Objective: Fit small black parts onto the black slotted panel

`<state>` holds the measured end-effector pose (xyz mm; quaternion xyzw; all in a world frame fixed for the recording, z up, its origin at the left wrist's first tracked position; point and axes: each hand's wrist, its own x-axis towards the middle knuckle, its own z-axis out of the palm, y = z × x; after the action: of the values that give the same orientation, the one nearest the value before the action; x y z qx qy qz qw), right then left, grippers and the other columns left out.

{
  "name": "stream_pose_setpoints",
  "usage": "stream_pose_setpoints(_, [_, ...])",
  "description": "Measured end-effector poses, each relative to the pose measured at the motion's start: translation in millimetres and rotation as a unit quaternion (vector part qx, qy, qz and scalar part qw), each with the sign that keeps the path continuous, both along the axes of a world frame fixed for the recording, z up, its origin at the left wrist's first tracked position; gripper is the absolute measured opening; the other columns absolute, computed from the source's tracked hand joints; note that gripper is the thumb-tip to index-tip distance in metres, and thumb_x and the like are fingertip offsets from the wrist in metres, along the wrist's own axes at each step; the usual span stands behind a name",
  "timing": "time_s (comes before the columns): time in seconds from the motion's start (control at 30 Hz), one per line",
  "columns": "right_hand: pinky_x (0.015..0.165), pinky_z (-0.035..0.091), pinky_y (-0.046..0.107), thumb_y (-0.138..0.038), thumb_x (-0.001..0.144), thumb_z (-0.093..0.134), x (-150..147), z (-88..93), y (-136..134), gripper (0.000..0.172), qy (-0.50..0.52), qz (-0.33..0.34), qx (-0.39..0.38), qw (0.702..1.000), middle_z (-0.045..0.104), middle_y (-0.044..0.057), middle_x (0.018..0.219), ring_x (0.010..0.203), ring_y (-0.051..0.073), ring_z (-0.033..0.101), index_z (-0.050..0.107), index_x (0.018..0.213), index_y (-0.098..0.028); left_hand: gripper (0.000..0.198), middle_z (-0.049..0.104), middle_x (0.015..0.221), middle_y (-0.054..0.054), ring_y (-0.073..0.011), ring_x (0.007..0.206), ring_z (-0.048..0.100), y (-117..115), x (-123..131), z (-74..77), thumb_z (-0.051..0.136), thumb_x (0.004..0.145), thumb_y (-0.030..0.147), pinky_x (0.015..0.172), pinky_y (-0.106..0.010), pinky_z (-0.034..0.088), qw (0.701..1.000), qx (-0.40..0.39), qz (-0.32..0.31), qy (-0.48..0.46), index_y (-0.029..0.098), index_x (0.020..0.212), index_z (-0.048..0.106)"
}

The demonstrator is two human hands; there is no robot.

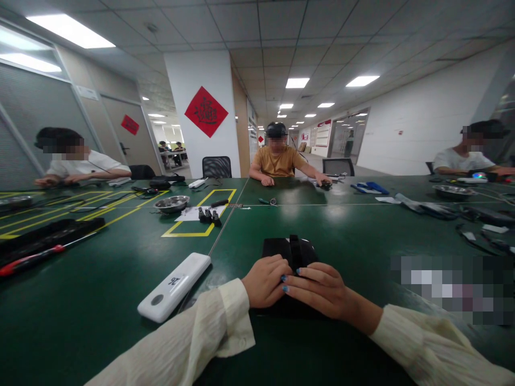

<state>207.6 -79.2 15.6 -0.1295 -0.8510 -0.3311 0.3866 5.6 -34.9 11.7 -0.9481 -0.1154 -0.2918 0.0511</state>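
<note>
Left hand (266, 282), right hand (328, 291): fingertips together; clamping cannot be told;
Black case (276, 248): beneath the grip; long axis unclear;
Strap (295, 251): points forward of grip

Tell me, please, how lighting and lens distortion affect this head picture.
In the head view, ceiling lights burn out to white; pale glare lies on the green table; the ceiling splays outward, as through a wide lens; the black object loses detail in its darkness.
</note>
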Motion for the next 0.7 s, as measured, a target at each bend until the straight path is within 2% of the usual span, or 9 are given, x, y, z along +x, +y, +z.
stream_pose_setpoints(0.17, [0.095, 0.04, 0.027, -0.015, 0.083, 0.051, -4, -5.5, 2, 0.026, -0.006, -0.001, 0.018, 1.0, 0.066, -0.007, 0.1, 0.101, 0.01, 0.05, 0.062, 0.104, -0.027, 0.032, 0.054, 0.071, -0.005, -0.0158, 0.063, 0.043, -2, 1, 3.2, 0.018, 0.091, 0.03, 0.059, -0.03, 0.037, 0.999, 0.036, 0.007, -0.027, 0.017, 0.081, 0.046])
stream_pose_setpoints(0.33, [0.096, 0.038, 0.033, -0.016, 0.078, 0.051, -10, -16.2, 10, 0.03, 0.053, -0.026, 0.013, 0.998, 0.062, 0.002, 0.102, 0.107, 0.016, 0.047, 0.06, 0.106, -0.023, 0.032, 0.051, 0.061, -0.003, -0.0142, 0.056, 0.041, 0, 2, 1.8, 0.025, 0.087, 0.029, 0.052, -0.029, 0.033, 0.994, 0.083, 0.059, -0.032, 0.019, 0.065, 0.046])
stream_pose_setpoints(0.43, [0.093, 0.037, 0.038, -0.017, 0.079, 0.046, -12, -16.7, 15, 0.04, 0.08, -0.114, -0.049, 0.989, 0.056, 0.008, 0.117, 0.109, 0.021, 0.046, 0.053, 0.119, -0.019, 0.032, 0.049, 0.055, -0.001, -0.0125, 0.052, 0.04, 4, 0, 0.4, 0.029, 0.086, 0.025, 0.051, -0.027, 0.031, 0.991, 0.081, 0.096, -0.036, 0.019, 0.059, 0.045])
stream_pose_setpoints(0.53, [0.086, 0.039, 0.038, -0.022, 0.083, 0.044, -12, -14.0, 22, 0.048, 0.076, -0.211, -0.139, 0.965, 0.047, 0.012, 0.129, 0.106, 0.023, 0.047, 0.043, 0.13, -0.016, 0.032, 0.047, 0.054, 0.0, -0.0118, 0.052, 0.042, 6, -2, 0.7, 0.03, 0.087, 0.023, 0.051, -0.025, 0.032, 0.988, 0.043, 0.14, -0.054, 0.018, 0.059, 0.045])
stream_pose_setpoints(0.6, [0.081, 0.041, 0.038, -0.026, 0.085, 0.043, -10, -12.8, 26, 0.048, 0.08, -0.242, -0.189, 0.948, 0.046, 0.013, 0.13, 0.101, 0.023, 0.049, 0.041, 0.131, -0.015, 0.03, 0.047, 0.055, 0.0, -0.0119, 0.053, 0.043, 6, -3, 1.4, 0.029, 0.088, 0.022, 0.052, -0.025, 0.033, 0.983, 0.014, 0.165, -0.076, 0.018, 0.062, 0.045])
stream_pose_setpoints(0.7, [0.081, 0.042, 0.039, -0.034, 0.084, 0.044, -6, -13.2, 31, 0.044, 0.093, -0.243, -0.237, 0.936, 0.048, 0.013, 0.125, 0.1, 0.024, 0.05, 0.047, 0.125, -0.017, 0.026, 0.05, 0.061, -0.001, -0.0125, 0.057, 0.046, 6, -6, 1.7, 0.027, 0.088, 0.022, 0.056, -0.025, 0.036, 0.981, -0.025, 0.165, -0.104, 0.018, 0.071, 0.047])
